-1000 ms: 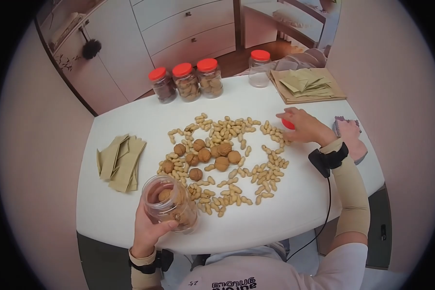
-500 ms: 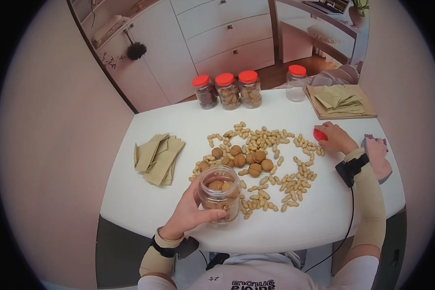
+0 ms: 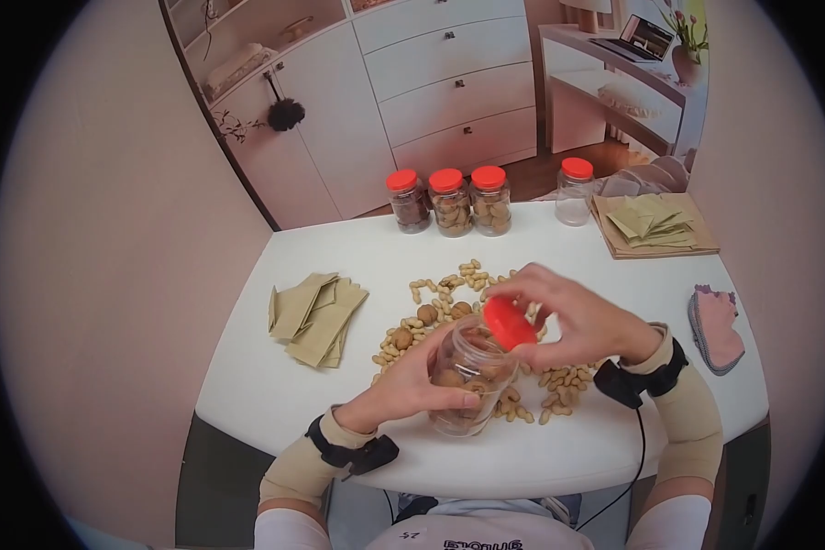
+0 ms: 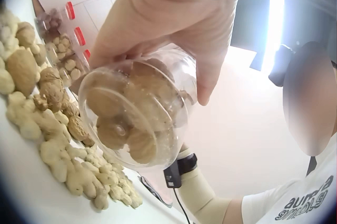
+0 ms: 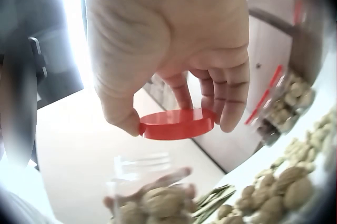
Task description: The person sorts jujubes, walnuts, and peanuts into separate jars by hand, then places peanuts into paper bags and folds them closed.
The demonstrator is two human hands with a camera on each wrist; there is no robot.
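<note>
My left hand [image 3: 411,387] grips a clear plastic jar [image 3: 475,374] around its side, tilted a little above the table. Walnuts [image 4: 131,105] fill the lower part of the jar, seen through its base in the left wrist view. With thumb and fingertips my right hand [image 3: 579,319] pinches a red screw lid [image 3: 510,323] by its rim. The lid hangs tilted close to the open mouth, and in the right wrist view a gap shows between the lid and the jar. Loose walnuts [image 3: 428,314] and peanuts [image 3: 559,390] lie behind and around the jar, partly hidden by the hands.
Three filled jars [image 3: 449,213] with red lids line the table's back edge, with another clear lidded jar [image 3: 574,200] farther right. Paper bags lie in a left pile [image 3: 319,316] and a right-rear stack [image 3: 655,229]. A pink cloth [image 3: 717,325] lies at the right edge.
My right hand has picked up the red lid from the table's right side and carried it left to the jar. The left hand keeps hold of the jar, now nearer the middle.
</note>
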